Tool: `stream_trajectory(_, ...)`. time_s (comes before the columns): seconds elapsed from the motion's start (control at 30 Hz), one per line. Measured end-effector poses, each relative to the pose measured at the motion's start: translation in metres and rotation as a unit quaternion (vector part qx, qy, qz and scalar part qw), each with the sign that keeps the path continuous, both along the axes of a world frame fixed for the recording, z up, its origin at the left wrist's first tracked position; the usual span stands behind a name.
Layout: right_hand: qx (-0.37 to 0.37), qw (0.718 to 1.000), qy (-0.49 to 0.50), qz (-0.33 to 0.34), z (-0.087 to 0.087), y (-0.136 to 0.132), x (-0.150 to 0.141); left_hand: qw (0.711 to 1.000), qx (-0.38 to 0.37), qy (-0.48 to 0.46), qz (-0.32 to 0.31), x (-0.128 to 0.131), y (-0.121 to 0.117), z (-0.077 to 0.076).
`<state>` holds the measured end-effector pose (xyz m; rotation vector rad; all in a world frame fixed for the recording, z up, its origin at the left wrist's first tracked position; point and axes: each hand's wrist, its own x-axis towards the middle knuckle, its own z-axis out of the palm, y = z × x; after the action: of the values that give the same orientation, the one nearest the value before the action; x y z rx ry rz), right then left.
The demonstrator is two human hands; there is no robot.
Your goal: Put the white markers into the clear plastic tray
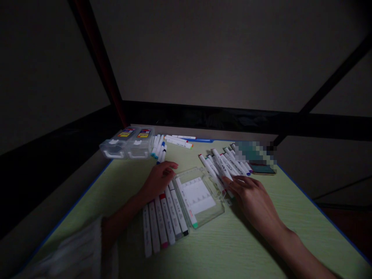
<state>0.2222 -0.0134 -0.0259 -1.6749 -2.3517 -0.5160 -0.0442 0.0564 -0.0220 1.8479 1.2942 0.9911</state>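
My left hand (158,180) rests over the upper ends of a row of white markers (167,221), its fingers loosely curled and apart, with nothing visible in them. Beside that row lies an opened clear plastic case (219,215). Inside the case are a white card (200,195) and one green-ended marker (187,203) along its left side. To the right, my right hand (250,193) reaches to a loose pile of markers (232,162). Its thumb and fingers close on the lower end of a tilted white marker (221,164); the fingertips are partly hidden.
Two clear handled cases (116,149) with colourful labels stand at the back left. Markers with blue ends (158,145) lean beside them. More markers (178,142) and a blue strip (203,140) lie along the back edge. A partly pixelated phone-like object (263,168) is at the right.
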Motion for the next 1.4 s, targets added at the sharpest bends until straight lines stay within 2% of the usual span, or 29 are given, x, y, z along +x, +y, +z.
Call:
stream_trajectory(0.77, -0.011, 1.000, -0.014, -0.008, 0.0030, -0.0004, -0.0012, 1.000, -0.004, 0.017, 0.001, 0.0008, -0.0002, 0.0020)
stream_trajectory(1.4, -0.004, 1.000, -0.002, 0.010, -0.0037, 0.0011, 0.0014, 1.000, -0.006, 0.026, -0.002, 0.0009, 0.0007, 0.0011)
